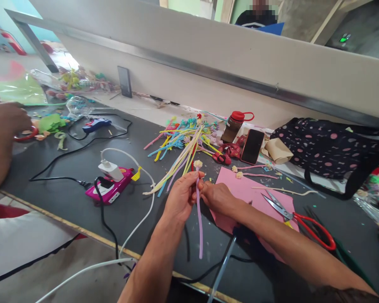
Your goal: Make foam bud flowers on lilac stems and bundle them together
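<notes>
A flower (200, 227) with a lilac stem, which looks like a pipe cleaner, and a small cream head stands nearly upright between my hands. My left hand (183, 194) is closed, pinching the stem just below the head. From the other side, the closed fingertips of my right hand (219, 197) press on the same stem. Beneath my right forearm lies a pink sheet (222, 179). On it are two pink-stemmed flowers (254, 174) with cream heads and open red-handled scissors (284, 210). A dark tool with a clear rod (222, 267) is mostly hidden under that forearm.
Coloured stems (180, 164) lie heaped beyond my hands. A red-capped bottle (232, 126), a phone (252, 146) and a patterned bag (328, 147) stand along the back. A magenta power strip (109, 191) with cables sits left. Another person's hand (11, 118) is at far left.
</notes>
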Demonstrator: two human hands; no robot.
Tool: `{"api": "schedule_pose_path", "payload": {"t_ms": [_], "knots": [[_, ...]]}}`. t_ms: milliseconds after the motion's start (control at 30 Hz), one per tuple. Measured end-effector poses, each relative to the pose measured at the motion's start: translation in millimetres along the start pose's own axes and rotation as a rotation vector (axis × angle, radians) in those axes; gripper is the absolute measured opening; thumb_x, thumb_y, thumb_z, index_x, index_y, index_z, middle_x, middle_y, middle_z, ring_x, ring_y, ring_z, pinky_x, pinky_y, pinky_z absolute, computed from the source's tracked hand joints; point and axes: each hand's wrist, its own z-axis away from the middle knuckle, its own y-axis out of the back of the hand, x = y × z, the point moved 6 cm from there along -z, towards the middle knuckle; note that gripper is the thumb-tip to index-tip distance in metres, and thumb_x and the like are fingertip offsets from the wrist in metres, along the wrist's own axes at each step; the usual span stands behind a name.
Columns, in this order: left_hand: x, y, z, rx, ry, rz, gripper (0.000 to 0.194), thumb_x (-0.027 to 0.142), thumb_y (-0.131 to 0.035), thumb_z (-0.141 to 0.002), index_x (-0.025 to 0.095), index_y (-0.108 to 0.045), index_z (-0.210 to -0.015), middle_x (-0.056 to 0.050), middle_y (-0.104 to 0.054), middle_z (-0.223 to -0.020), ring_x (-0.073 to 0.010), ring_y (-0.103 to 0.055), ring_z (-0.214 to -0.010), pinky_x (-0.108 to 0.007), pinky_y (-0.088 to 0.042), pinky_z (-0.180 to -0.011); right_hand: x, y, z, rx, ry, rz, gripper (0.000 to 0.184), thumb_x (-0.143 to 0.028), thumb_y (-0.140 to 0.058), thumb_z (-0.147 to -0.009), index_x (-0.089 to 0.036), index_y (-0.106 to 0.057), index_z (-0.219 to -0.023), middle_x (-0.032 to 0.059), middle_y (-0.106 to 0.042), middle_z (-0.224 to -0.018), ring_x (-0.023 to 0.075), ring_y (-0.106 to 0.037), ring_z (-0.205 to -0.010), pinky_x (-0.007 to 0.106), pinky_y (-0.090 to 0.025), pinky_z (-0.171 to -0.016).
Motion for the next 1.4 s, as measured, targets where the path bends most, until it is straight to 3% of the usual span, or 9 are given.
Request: {"api": "schedule_pose_path", "payload": {"t_ms": [200,367,533,733,867,1067,1200,1400], "knots": [[-3,0.4,3,0.03,0.022,-0.049,0.024,0.034,-0.063,-0.069,0.014,-0.062,-0.082,0.005,-0.053,-0.053,-0.0007,-0.034,-0.033,-0.014,-0.02,-0.031,19,28,13,0.11,-0.033,-0.181,0.009,-0.018,-0.045,-0.082,-0.018,-0.053,-0.079,-0.0002,-0.061,-0.069,0.0118,-0.059,-0.062,0.021,-0.039,-0.055],[-15,-9.8,6,0.005,0.092,-0.136,0.023,0.036,-0.063,-0.07,0.014,-0.063,-0.078,0.003,-0.056,-0.052,-0.0023,-0.039,-0.035,-0.015,-0.022,-0.034,39,43,42,0.226,-0.209,-0.847,0.009,-0.025,-0.051,-0.077,-0.017,-0.052,-0.072,-0.0047,-0.056,-0.054,0.0091,-0.054,-0.045,0.018,-0.035,-0.041],[-23,-24.7,4,-0.07,0.111,-0.161,0.023,0.033,-0.066,-0.069,0.012,-0.064,-0.078,0.001,-0.058,-0.055,-0.0049,-0.047,-0.043,-0.016,-0.031,-0.042,45,54,65,0.34,-0.271,-1.141,0.008,-0.024,-0.055,-0.074,-0.016,-0.054,-0.071,-0.0028,-0.059,-0.059,0.008,-0.051,-0.046,0.017,-0.034,-0.039],[-28,-53.7,0,-0.155,0.142,-0.128,0.026,0.035,-0.067,-0.069,0.012,-0.064,-0.081,0.0,-0.059,-0.059,-0.0058,-0.048,-0.043,-0.017,-0.036,-0.044,47,70,78,0.527,-0.273,-1.108,0.008,-0.024,-0.056,-0.074,-0.017,-0.055,-0.072,-0.0032,-0.056,-0.056,0.0084,-0.05,-0.047,0.018,-0.035,-0.04],[-33,-64.8,-5,-0.164,0.149,-0.117,0.027,0.036,-0.068,-0.067,0.013,-0.064,-0.081,0.0,-0.06,-0.058,-0.0059,-0.048,-0.042,-0.017,-0.037,-0.041,51,74,77,0.581,-0.236,-1.229,0.01,-0.025,-0.059,-0.073,-0.018,-0.053,-0.076,-0.0034,-0.054,-0.06,0.0092,-0.051,-0.05,0.018,-0.037,-0.041],[-42,-57.7,-12,-0.098,0.148,-0.065,0.025,0.032,-0.071,-0.065,0.013,-0.062,-0.078,0.001,-0.06,-0.057,-0.0055,-0.05,-0.042,-0.016,-0.037,-0.041,59,74,73,0.546,-0.174,-1.257,0.025,-0.028,-0.056,-0.077,-0.018,-0.057,-0.1,-0.0022,-0.057,-0.065,0.0106,-0.054,-0.056,0.022,-0.044,-0.049],[-41,-55.3,-11,-0.087,0.161,0.027,0.023,0.03,-0.07,-0.066,0.014,-0.06,-0.079,0.002,-0.058,-0.056,-0.0054,-0.049,-0.042,-0.015,-0.038,-0.042,61,73,71,0.528,-0.185,-1.238,0.014,-0.025,-0.052,-0.081,-0.017,-0.058,-0.09,-0.0029,-0.057,-0.059,0.0096,-0.053,-0.053,0.022,-0.045,-0.052],[-45,-51.5,-13,-0.098,0.183,0.014,0.022,0.033,-0.065,-0.071,0.013,-0.06,-0.081,0.002,-0.059,-0.057,-0.0016,-0.038,-0.037,-0.012,-0.023,-0.034,60,78,76,0.55,-0.2,-1.117,0.011,-0.024,-0.058,-0.075,-0.018,-0.064,-0.083,-0.0004,-0.061,-0.063,0.012,-0.058,-0.056,0.022,-0.045,-0.049]]}}
